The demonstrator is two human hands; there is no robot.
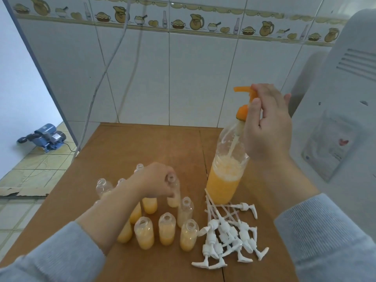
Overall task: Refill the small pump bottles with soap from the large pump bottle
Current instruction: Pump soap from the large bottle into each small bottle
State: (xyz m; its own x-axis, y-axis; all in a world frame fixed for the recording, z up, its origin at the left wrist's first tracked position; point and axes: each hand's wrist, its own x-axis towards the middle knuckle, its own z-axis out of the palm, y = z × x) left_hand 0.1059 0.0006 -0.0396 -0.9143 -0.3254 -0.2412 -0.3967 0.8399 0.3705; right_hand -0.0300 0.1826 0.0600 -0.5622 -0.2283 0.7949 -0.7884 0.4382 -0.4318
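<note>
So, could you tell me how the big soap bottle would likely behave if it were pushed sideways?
The large pump bottle is tall and narrow, so it could tip. Its soap fills only the lower part, which probably steadies it. The right hand grips its orange pump.

You have one view only, from a wide-angle camera worn on your head, so there is no second view to share any part of the scene. It looks forward and steeply down over a brown wooden table [142, 147], facing a white tiled wall [193, 78] that rises just behind the table's far edge. The lens sits close: your two forearms enter from the bottom corners and fill much of the lower frame. Straight lines bow toward the edges, as with any wide lens. At the left the view reaches past the table to a tiled floor [40, 165]; at the right it is closed off by a white appliance [335, 98].
</note>
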